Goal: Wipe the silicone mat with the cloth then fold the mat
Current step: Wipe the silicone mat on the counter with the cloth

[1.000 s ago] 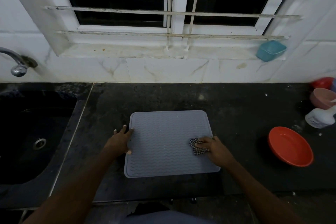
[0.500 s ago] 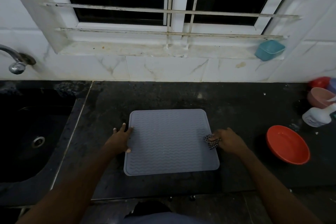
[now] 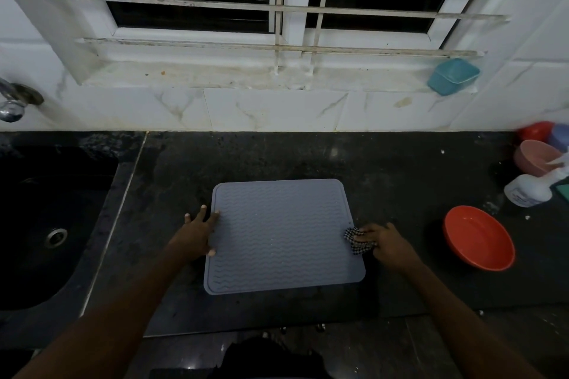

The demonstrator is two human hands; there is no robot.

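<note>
Silicone mat [image 3: 284, 235] flat on the black countertop [image 3: 385, 169], roughly mid-counter, nearer the front edge than the tiled back wall. Fully unfolded, no crease or lifted corner.

Checked cloth [image 3: 357, 240] bunched at the mat's right edge, half on the mat, half over the counter. Pinched in the right hand [image 3: 386, 243], fingers curled around it.

Left hand [image 3: 197, 234] spread flat, fingertips and thumb pressing the mat's left edge, palm on the counter. Looks like anchoring against slip.

Progress, as judged: wipe in hand, stroke at the right-edge end. No telling how much of the surface is covered; no visible wet/dry contrast on the ribs. Fold not started.

Left: finish wiping if needed, drop the cloth, fold.

Further out: sink [image 3: 46, 224] at the left end, orange bowl [image 3: 478, 238] well apart toward the right end, white bottle [image 3: 531, 189] and pink bowl [image 3: 535, 157] beyond it. Teal container [image 3: 452, 77] on the window sill.
</note>
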